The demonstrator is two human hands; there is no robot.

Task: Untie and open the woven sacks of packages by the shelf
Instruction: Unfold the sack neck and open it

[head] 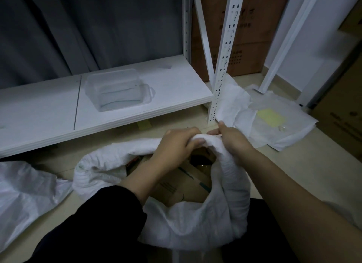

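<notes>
A white woven sack (pixel 195 219) stands open on the floor in front of me, its rim rolled down into a thick band. Cardboard packages (pixel 176 186) show inside its mouth. My left hand (pixel 174 147) grips the far part of the rolled rim from the left. My right hand (pixel 233 139) pinches the same rim just to the right, thumb up. Both hands meet at the sack's far edge, near the foot of the white shelf post (pixel 217 98).
A low white shelf board (pixel 49 114) carries a clear plastic container (pixel 117 89). A flattened white sack (pixel 21 196) lies at the left. More white sacks (pixel 274 121) lie right of the post. Brown cartons (pixel 248 37) stand behind the shelf and at the right edge.
</notes>
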